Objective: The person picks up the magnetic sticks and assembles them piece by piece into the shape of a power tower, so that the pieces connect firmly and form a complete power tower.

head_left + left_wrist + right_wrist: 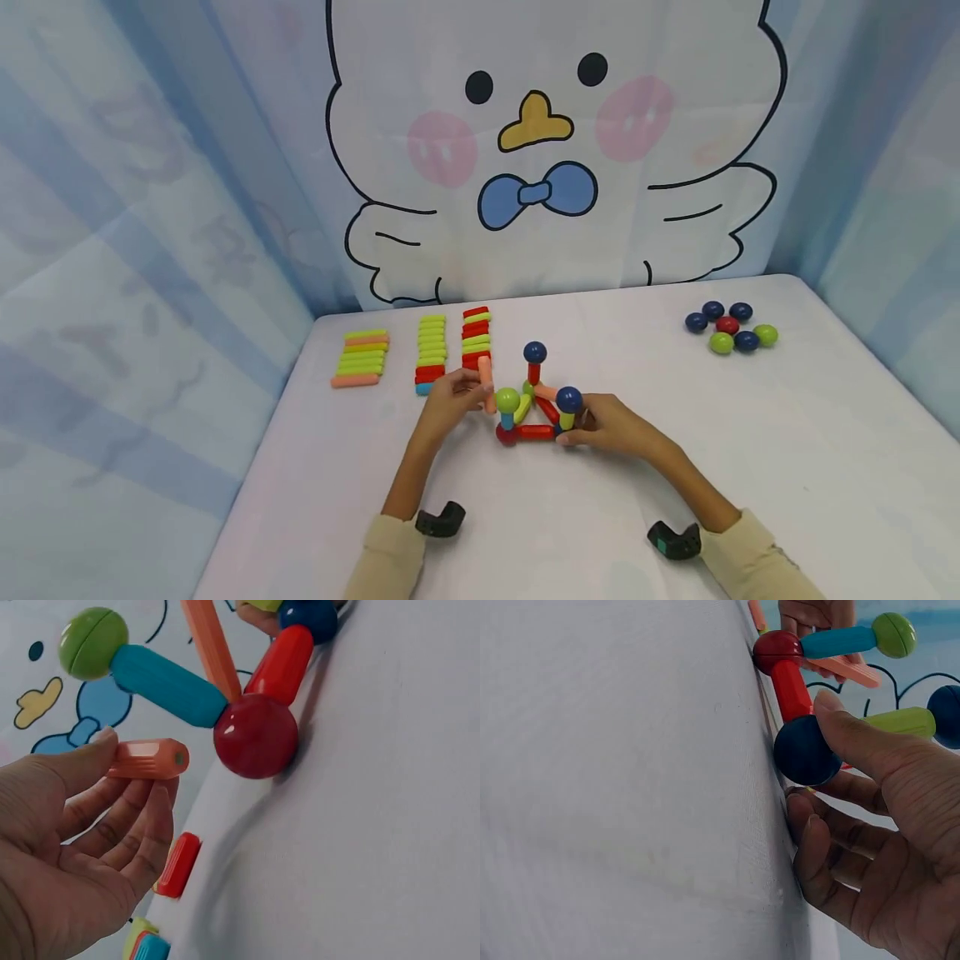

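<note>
My left hand (447,407) pinches an orange rod (146,759) between thumb and fingers, just left of a triangular rod-and-ball frame. The frame's base shows a dark red ball (255,736), a red rod (536,432) and a navy ball (808,750). Uprights rise from its corners: a blue rod (169,686) topped by a green ball (507,400), a yellow-green rod (901,722) under a navy ball (569,400), and a red rod (534,372) under another navy ball (535,352). My right hand (617,427) grips the base navy ball at the near right corner.
Behind my left hand lie three columns of coloured rods: a left one (361,358), a middle one (431,344) and a right one (476,332). Several loose balls (727,326) cluster at the table's back right. A printed curtain (540,250) hangs behind the white table (750,450).
</note>
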`<state>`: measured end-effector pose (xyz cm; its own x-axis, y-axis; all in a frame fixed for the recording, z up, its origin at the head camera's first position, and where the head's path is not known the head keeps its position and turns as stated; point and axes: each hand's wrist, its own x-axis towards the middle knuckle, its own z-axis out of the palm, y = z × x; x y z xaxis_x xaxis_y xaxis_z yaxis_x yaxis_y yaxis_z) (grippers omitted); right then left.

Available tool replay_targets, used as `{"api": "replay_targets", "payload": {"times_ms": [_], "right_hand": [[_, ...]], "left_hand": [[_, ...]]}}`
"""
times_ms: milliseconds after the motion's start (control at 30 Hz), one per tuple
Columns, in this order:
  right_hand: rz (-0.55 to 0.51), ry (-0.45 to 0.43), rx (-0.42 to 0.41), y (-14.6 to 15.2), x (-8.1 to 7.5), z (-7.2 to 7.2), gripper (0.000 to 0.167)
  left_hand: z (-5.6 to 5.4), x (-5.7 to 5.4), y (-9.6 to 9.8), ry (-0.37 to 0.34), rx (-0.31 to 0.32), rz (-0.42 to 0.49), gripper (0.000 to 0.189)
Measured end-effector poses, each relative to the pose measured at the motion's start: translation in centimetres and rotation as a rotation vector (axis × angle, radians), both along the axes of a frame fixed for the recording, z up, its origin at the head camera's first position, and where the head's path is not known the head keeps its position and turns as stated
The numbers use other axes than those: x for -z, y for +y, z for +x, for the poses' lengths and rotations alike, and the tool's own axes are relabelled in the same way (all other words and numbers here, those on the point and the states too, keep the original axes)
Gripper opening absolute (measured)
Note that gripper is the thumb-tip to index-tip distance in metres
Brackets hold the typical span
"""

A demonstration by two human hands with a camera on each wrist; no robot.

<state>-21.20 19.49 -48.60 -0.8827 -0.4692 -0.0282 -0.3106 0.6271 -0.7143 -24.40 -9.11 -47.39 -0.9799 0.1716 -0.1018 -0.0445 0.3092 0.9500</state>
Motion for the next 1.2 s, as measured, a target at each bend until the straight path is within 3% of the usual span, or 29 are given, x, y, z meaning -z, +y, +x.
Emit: {"api": "replay_targets", "payload": {"times_ms": [133,367,533,833,1033,1200], "right_hand": [[-0.001,-0.004,0.015,-0.3,-0.2,0.1,0.034],[0.011,-0.02,0.052,-0.5,-0.3,0.1,0.038],[0.012,-0.015,0.035,-0.2,-0.1,-0.1,0.035],[-0.003,-0.024,0.023,-0.2,0.0,0.0,0.034],[0.002,-0.024,0.023,-0.3,-0.2,0.0,0.035],[0.001,-0.014,0.021,-0.2,0.0,0.0,0.034]], "left_hand": [[-0.2,0.4,1.1,-0.02,0.051,0.044,0.032],[-0.1,0.6,1.7,-0.014,0.141,-0.006,0.033],[0.0,0.4,2.1,0.031,0.189,-0.044,0.034],[-0.2,0.1,3.1,0.001,0.184,-0.064,0.031],[-1.3,-0.8,3.6,0.082,0.2,-0.094,0.045],[-2.7,-2.2,3.9,0.229,0.315,-0.161,0.063]]}}
